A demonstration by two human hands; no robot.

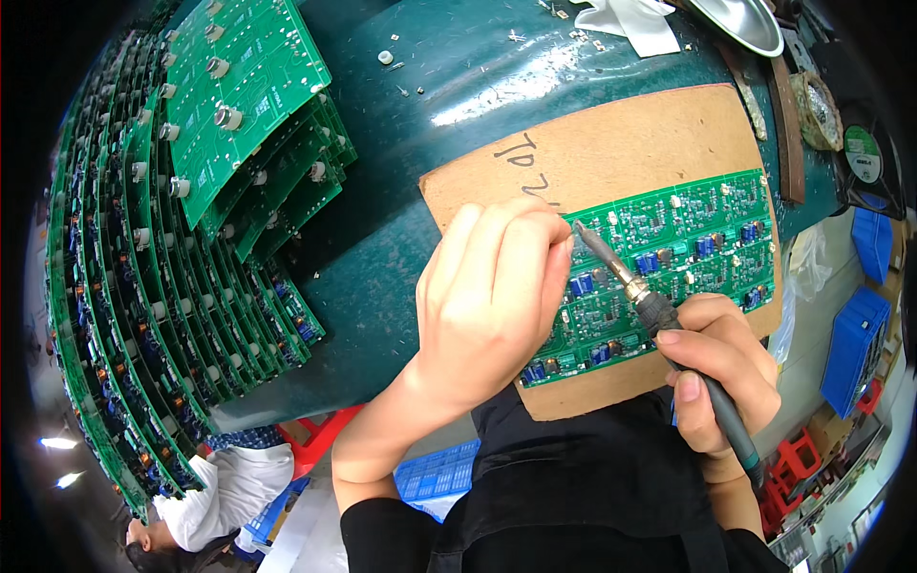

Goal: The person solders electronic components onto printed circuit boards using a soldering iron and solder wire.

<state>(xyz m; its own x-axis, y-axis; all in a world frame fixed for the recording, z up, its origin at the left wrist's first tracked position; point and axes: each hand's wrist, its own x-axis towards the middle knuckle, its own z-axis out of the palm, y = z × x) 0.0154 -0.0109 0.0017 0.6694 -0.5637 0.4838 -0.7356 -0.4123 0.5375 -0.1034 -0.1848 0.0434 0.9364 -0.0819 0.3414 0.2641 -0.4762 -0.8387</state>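
My right hand [721, 368] is wrapped round the dark handle of a soldering iron [659, 310], like a pen. The iron's tip touches or hovers just over the upper left corner of a green circuit board [669, 239]; which of the two, I cannot tell. Small blue, white and black parts cover the board, which lies on a brown sheet [611, 134] with handwriting. My left hand [492, 296] is closed in a pinch at that same corner, close to the tip. Whatever its fingers hold is hidden behind them. The hand also covers the board's left edge.
Many green circuit boards [248, 115] stand stacked in rows on the left of the dark green table [382, 124]. White tissue [630, 21], a metal dish [745, 21] and tiny loose parts lie at the back. Blue crates [857, 344] and a seated person [229, 487] are beyond the table.
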